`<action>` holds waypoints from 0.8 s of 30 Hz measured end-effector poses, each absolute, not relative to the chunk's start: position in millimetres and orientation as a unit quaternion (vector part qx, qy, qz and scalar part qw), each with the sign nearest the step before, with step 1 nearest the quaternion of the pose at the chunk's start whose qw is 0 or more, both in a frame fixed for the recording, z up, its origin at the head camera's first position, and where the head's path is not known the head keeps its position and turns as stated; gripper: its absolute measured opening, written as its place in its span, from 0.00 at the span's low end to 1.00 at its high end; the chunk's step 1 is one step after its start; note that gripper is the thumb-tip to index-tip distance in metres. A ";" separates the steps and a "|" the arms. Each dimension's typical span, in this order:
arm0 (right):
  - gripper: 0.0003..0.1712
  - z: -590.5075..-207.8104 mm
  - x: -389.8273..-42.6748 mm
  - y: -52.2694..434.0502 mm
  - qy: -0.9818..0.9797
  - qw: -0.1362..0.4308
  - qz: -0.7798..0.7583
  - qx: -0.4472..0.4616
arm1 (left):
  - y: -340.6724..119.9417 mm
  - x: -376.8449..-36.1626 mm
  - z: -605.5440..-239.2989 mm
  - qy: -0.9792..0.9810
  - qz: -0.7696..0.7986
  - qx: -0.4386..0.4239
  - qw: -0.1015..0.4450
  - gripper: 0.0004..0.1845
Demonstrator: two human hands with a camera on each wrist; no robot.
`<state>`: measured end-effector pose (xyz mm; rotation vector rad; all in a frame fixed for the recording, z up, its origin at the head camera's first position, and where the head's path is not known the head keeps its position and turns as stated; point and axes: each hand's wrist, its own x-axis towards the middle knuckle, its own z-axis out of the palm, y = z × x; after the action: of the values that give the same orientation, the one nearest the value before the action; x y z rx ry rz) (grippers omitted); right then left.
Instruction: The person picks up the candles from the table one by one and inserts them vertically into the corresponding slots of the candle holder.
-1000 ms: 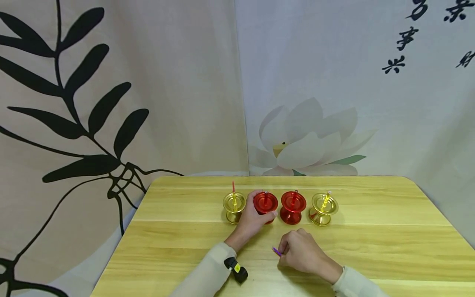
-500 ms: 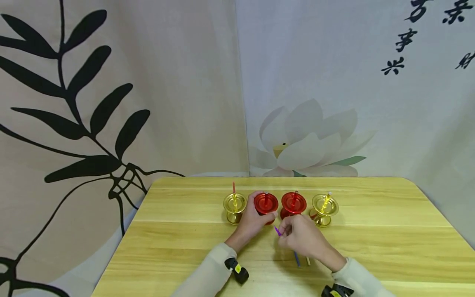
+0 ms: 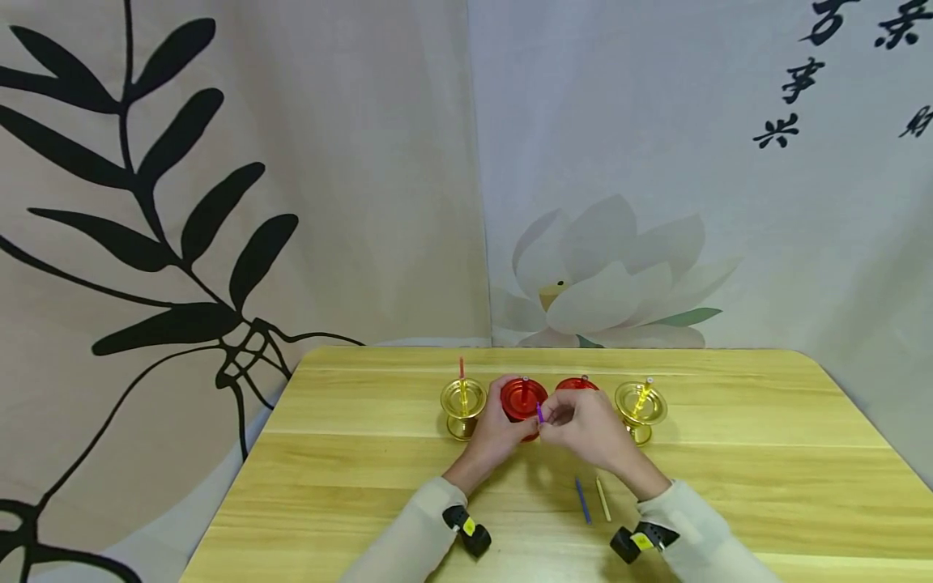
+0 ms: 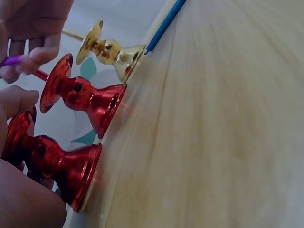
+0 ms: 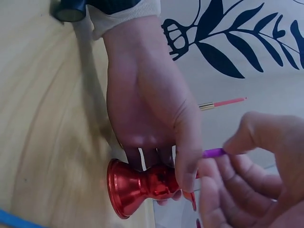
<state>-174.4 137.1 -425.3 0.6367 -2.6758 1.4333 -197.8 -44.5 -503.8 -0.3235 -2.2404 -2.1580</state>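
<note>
left hand (image 3: 498,433): fingers wrapped round the waist of the left red candle holder (image 3: 522,400), which stands upright on the worktop (image 3: 729,453)
right hand (image 3: 583,425): thumb and fingertips pinch a thin purple candle (image 3: 539,414), held just beside the rim of the gripped red holder
purple candle: up off the worktop, between both hands; right wrist view shows it poking out past the left thumb
second red candle holder (image 3: 577,384): just right of the first, mostly hidden behind the right hand in head view
gold candle holder, left end (image 3: 462,402): red candle (image 3: 461,368) standing upright in it, close to the left hand
gold candle holder, right end (image 3: 640,405): yellow candle (image 3: 642,395) in it, tilted
loose on worktop: blue candle (image 3: 582,500) and pale yellow candle (image 3: 603,499) lying side by side near the right wrist
wrists: black strap-on cameras on both sleeves
behind: printed backdrop (image 3: 219,202) with dark leaves, lotus flower, calligraphy
</note>
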 end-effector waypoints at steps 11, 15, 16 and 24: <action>0.05 -430.3 -185.6 120.7 -0.832 0.150 0.507 0.168 | -44.5 -197.9 -503.5 -0.715 -0.692 -0.098 0.009 0.42; 0.06 -430.3 -189.2 114.9 -0.816 0.198 0.518 0.166 | -44.1 -197.6 -502.7 -0.713 -0.694 -0.097 0.010 0.43; 0.06 -430.4 -190.2 113.8 -0.812 0.210 0.518 0.165 | -44.0 -197.7 -502.9 -0.712 -0.695 -0.098 0.010 0.42; 0.04 -433.4 -199.1 107.4 -0.800 0.260 0.512 0.173 | -43.6 -198.0 -504.4 -0.704 -0.703 -0.097 0.006 0.42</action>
<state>-199.1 107.4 -433.4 0.4688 -2.1672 1.3861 -198.0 -43.6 -504.4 -0.3028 -2.2041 -2.1997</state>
